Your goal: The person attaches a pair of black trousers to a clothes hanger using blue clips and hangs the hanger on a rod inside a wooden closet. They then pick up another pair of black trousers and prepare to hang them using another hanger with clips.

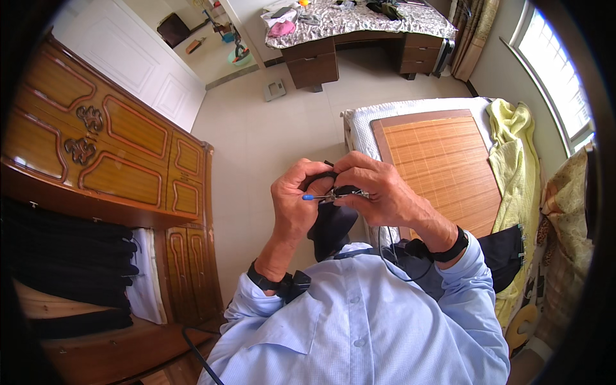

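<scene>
My left hand and my right hand meet in front of my chest. Between them is a thin metal rod with a blue end cap, probably part of a clip hanger. My right fingers pinch the rod near its metal clip, partly hidden by the fingers. The left thumb and fingers hold a bunched black fabric edge just above the rod. Dark cloth shows below my hands; whether it belongs to the held piece I cannot tell.
A bed with a bamboo mat lies to the right, with a yellow-green cover and black clipped garment. A wooden wardrobe stands left; dark clothes hang in it. A desk and floor scale are ahead.
</scene>
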Action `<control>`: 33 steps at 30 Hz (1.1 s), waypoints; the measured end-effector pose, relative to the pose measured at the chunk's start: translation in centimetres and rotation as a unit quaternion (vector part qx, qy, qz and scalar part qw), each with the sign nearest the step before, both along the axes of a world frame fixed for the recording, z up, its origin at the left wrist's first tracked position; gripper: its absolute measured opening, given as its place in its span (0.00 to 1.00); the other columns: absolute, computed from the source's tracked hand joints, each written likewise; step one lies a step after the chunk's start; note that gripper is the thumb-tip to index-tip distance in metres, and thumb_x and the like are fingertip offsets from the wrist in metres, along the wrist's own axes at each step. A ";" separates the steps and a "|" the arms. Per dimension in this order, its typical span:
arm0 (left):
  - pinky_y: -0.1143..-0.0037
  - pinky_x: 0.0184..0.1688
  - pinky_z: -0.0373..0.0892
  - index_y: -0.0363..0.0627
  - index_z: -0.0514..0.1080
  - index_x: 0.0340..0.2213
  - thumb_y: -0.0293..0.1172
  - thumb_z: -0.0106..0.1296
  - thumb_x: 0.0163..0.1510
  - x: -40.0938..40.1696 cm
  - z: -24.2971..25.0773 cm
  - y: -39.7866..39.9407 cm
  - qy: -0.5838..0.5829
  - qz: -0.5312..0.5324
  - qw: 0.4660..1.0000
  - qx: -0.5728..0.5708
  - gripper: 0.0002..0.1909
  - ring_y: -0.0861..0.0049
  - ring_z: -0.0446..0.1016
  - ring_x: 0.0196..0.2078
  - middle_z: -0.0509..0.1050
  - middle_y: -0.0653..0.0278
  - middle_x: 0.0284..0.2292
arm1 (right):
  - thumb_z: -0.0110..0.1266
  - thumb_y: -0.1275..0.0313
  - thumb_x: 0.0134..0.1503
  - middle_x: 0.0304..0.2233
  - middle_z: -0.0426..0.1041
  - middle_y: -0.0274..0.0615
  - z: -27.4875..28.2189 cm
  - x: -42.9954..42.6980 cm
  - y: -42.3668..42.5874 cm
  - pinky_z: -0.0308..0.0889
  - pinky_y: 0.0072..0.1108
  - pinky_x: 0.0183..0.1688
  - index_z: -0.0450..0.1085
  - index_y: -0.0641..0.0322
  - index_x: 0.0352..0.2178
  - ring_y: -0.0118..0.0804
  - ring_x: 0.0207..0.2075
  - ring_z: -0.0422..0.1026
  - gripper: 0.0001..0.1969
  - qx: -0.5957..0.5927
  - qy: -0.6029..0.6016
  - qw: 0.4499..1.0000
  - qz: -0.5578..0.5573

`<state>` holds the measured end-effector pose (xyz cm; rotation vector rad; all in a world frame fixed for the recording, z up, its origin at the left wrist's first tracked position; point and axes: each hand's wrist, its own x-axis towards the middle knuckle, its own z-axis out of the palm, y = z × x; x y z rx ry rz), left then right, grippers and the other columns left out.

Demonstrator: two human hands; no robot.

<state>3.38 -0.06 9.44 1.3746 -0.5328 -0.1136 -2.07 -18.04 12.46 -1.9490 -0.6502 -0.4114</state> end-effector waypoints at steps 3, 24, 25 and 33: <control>0.84 0.31 0.69 0.36 0.74 0.31 0.14 0.57 0.50 -0.1 0.2 0.0 -0.004 0.012 1.000 0.004 0.06 0.87 0.71 0.30 0.73 0.69 0.27 | 0.62 0.81 0.45 0.38 0.70 0.48 0.1 0.0 0.1 0.70 0.31 0.36 0.71 0.69 0.33 0.49 0.36 0.73 0.11 -0.001 0.004 1.000 0.003; 0.81 0.32 0.69 0.34 0.75 0.26 0.14 0.59 0.45 0.8 -0.2 1.1 -0.084 0.031 0.996 0.004 0.04 0.82 0.73 0.28 0.76 0.63 0.26 | 0.63 0.78 0.45 0.38 0.71 0.48 1.6 0.4 0.1 0.69 0.32 0.38 0.71 0.69 0.33 0.52 0.36 0.73 0.12 -0.014 0.032 0.999 0.020; 0.81 0.32 0.69 0.34 0.75 0.26 0.14 0.59 0.45 0.7 -0.1 1.0 -0.084 0.031 0.996 0.004 0.04 0.82 0.73 0.28 0.76 0.63 0.26 | 0.63 0.78 0.45 0.38 0.71 0.48 1.7 0.4 0.0 0.69 0.32 0.38 0.71 0.69 0.33 0.52 0.36 0.73 0.12 -0.014 0.033 0.999 0.020; 0.80 0.34 0.70 0.33 0.74 0.26 0.09 0.53 0.42 0.8 -0.2 0.6 -0.097 0.037 0.994 -0.033 0.08 0.80 0.73 0.29 0.76 0.63 0.27 | 0.63 0.78 0.45 0.36 0.71 0.48 1.6 0.7 -0.3 0.69 0.33 0.38 0.71 0.69 0.32 0.52 0.36 0.73 0.12 -0.003 0.035 0.999 0.022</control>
